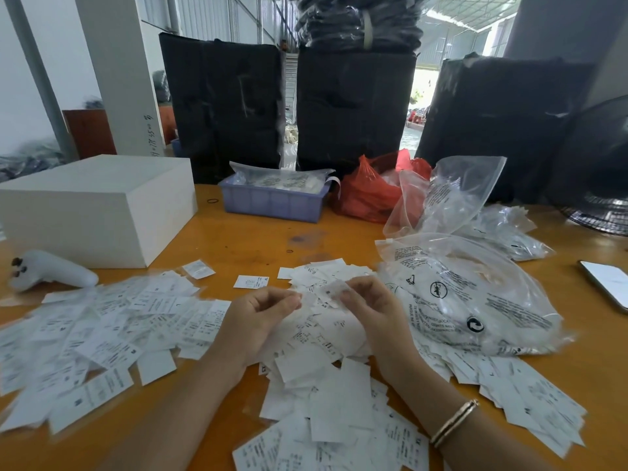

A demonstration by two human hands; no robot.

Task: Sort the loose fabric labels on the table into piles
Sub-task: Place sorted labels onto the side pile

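Note:
White fabric labels with black print cover the orange table (244, 239). A broad spread of labels (102, 328) lies to the left, a heap (323, 338) sits in the middle under my hands, and more labels (530, 396) trail off to the right. My right hand (370, 300) pinches a single blurred label (331, 289) above the middle heap. My left hand (261, 314) is curled, its fingertips at the left edge of that same label. A single label (250, 281) lies apart behind the hands.
A white box (98, 205) and a white controller (51, 270) stand at the left. At the back are a lilac bin (272, 198) and a red bag (370, 192). Clear printed plastic bags (475, 300) lie at the right, beside a phone (608, 283) and a fan (598, 185).

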